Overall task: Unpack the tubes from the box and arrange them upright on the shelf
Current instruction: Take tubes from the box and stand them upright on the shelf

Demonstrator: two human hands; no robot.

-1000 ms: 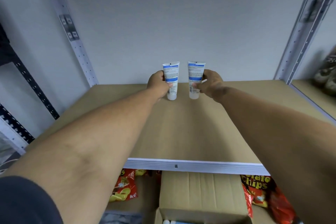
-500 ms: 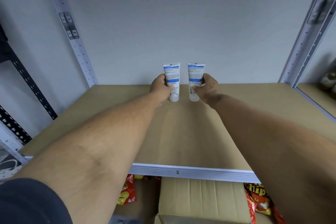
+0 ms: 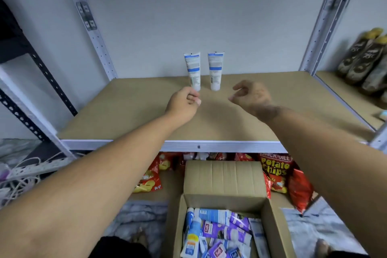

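Two tubes (image 3: 194, 71) stand cap-down, side by side but apart, at the back of the shelf (image 3: 136, 111), just above the middle of the frame. Balanced on narrow caps, they look easy to topple. The likeliest trouble is the left hand (image 3: 184, 103): its knuckles sit just in front of the left tube's base, whether touching cannot be told, so a careless sweep there could knock that tube into its neighbour. Both arms reach forward over the shelf's front edge. The left hand's grip is curled loosely closed with nothing in it. The right hand (image 3: 251, 96), right of centre and blurred, has its grip open, fingers spread and empty, well clear of the right tube. More tubes lie heaped in the open box (image 3: 270, 216) at the bottom of the frame, so most of the job appears to remain.
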